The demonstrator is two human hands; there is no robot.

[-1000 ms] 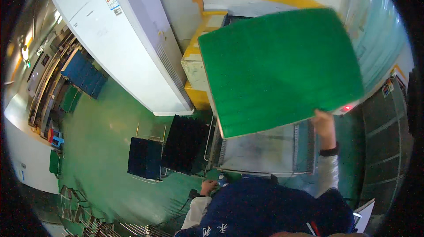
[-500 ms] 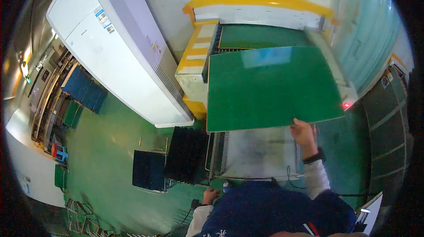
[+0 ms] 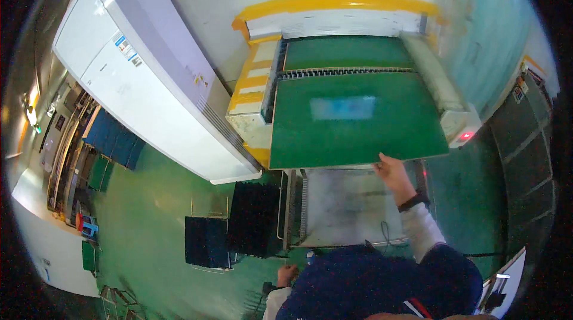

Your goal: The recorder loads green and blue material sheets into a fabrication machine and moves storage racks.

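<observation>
A large green flat panel (image 3: 358, 129) lies nearly level at the mouth of the conveyor machine (image 3: 253, 120), its far edge close to the roller row (image 3: 352, 71). My right hand (image 3: 393, 172) grips its near edge, right of the middle, thumb on top and fingers mostly hidden underneath. Farther inside the machine lies a second green panel (image 3: 352, 52). Low beside my body, my left hand (image 3: 287, 275) is loosely closed, with nothing visible in it. Near it stands a black ribbed rack (image 3: 255, 215).
A tall white cabinet-like unit (image 3: 155, 93) stands left of the machine. Below the panel is a pale, dusty surface (image 3: 346, 209) in a frame. A dark blue slotted rack (image 3: 206, 241) adjoins the black one. A dark grey partition (image 3: 528, 165) and a translucent strip curtain (image 3: 483, 57) are at right.
The panel has come down and forward from a tilted position, uncovering the roller row. My right hand has moved with it, still gripping the near edge. My left hand remains low beside me.
</observation>
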